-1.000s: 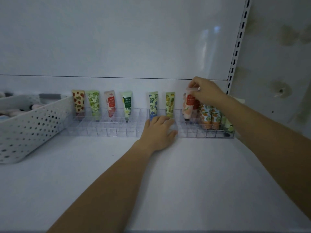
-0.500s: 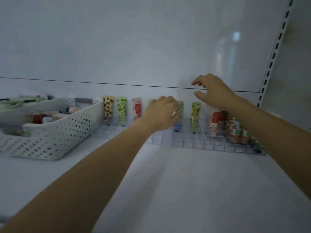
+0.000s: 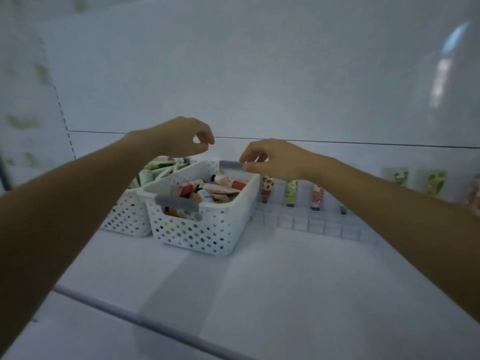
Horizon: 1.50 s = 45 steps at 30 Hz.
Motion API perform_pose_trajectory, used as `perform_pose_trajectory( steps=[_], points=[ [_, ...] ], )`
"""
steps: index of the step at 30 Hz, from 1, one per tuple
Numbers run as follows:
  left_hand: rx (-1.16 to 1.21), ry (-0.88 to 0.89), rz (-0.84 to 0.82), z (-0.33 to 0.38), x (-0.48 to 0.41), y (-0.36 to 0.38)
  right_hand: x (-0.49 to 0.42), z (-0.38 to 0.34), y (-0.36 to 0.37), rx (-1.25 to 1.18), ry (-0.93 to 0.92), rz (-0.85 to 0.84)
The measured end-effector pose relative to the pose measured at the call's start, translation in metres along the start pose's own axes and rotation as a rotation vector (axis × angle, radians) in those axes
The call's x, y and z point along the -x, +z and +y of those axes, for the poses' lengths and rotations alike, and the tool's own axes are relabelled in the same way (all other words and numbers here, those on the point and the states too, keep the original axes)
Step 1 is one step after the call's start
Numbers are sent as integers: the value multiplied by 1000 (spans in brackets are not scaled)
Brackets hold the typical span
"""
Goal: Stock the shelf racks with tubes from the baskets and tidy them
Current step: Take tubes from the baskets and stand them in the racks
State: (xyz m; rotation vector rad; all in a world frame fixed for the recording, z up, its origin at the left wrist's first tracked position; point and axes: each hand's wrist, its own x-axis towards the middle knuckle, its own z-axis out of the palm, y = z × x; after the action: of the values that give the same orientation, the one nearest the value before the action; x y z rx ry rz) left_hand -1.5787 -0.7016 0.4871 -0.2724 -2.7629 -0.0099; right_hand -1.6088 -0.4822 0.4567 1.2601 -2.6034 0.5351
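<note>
Left hand and right hand hover over the basket of tubes, fingers loosely curled, empty; labels blurred.

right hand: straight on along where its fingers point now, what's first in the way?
Likely the grey far handle of the nearer white basket: the right hand aims left and slightly down, fingertips right at that handle. Whether they touch it, depth doesn't show.
</note>
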Motion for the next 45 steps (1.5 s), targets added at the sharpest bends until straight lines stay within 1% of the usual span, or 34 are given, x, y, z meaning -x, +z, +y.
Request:
perform_pose_trajectory(
  steps=[2,4,7,8,14,16,18,21,25,27,30,31,33,35,39,42,45],
  points=[
    [16,30,-89,-19,0,7,-18,-12,12,2,31,-69],
    [18,73,-167,-34,-2,14,-32,-20,22,28,100,-178],
    [50,127,-246,-51,-9,26,-47,-25,34,206,240,-396],
    [54,134,-276,-54,-12,29,-51,-26,37,247,274,-434],
    [-62,102,-519,-52,-28,43,-61,-23,36,165,363,-375],
    [-110,67,-578,-48,-30,42,-61,-25,34,133,403,-368],
    [-174,62,-602,-44,-29,39,-61,-26,29,71,423,-352],
    [-189,86,-568,-42,-31,34,-58,-24,18,-144,414,-239],
    [-78,99,-502,-42,-32,29,-51,-17,10,-649,444,62],
    [-30,120,-455,-43,-33,27,-48,-12,12,-785,454,194],
    [21,151,-346,-45,-40,20,-43,-5,13,-993,458,339],
    [91,143,-302,-47,-43,17,-40,-3,11,-1086,462,385],
    [338,92,-229,-47,-47,9,-34,2,8,-1243,462,461],
    [562,59,-161,-42,-50,1,-27,7,5,-1346,454,517],
    [826,66,-49,-12,-53,-6,-10,17,-4,-1496,429,636],
    [987,79,-44,26,-54,-1,12,26,-13,-1564,500,654],
    [1102,84,-57,70,-55,4,42,36,-24,-1533,582,649]
  ],
)
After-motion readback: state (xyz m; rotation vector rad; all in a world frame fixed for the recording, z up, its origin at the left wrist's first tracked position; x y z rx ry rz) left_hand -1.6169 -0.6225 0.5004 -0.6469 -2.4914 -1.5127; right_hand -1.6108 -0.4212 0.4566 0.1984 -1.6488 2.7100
